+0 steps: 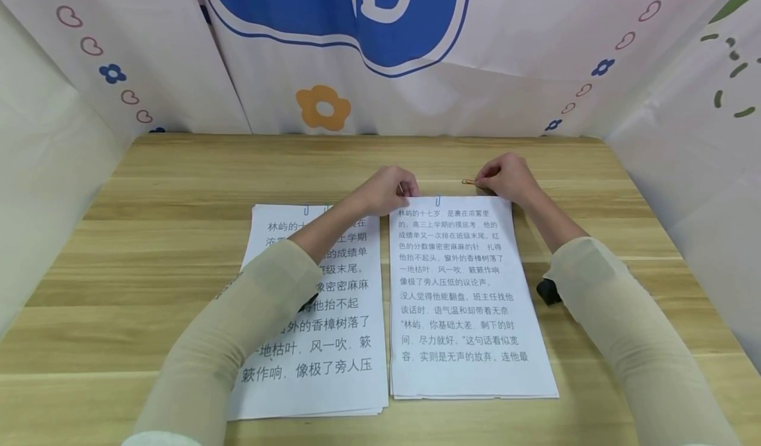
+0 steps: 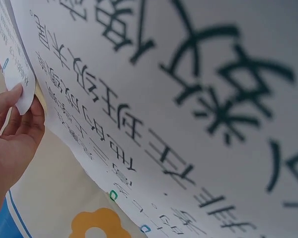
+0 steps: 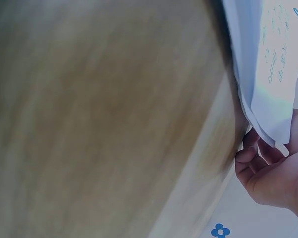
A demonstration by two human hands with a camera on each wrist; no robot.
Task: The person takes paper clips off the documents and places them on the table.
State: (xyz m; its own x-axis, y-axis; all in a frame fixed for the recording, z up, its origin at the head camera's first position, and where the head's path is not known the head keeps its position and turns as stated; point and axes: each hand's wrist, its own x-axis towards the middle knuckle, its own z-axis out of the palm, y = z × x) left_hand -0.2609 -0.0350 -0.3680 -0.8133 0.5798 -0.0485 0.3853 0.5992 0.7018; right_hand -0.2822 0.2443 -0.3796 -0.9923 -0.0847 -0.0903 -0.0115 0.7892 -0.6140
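Note:
Two stacks of printed sheets lie side by side. My left hand (image 1: 389, 190) pinches the top left corner of the right stack (image 1: 458, 367), thumb above and fingers beneath, as the left wrist view shows. A blue paper clip (image 1: 438, 201) sits on that stack's top edge. Past the stack's top right corner, my right hand (image 1: 508, 178) holds a small orange paper clip (image 1: 468, 182) at its fingertips, pointing left. In the right wrist view the fingers (image 3: 248, 156) are curled by the paper corner; the orange clip cannot be made out there.
The left stack (image 1: 315, 393), partly under my left forearm, carries a blue clip (image 1: 306, 209) and a green clip (image 1: 326, 208) on its top edge. Both stacks lie on a wooden table (image 1: 148, 267). A white printed cloth (image 1: 505, 102) hangs behind it.

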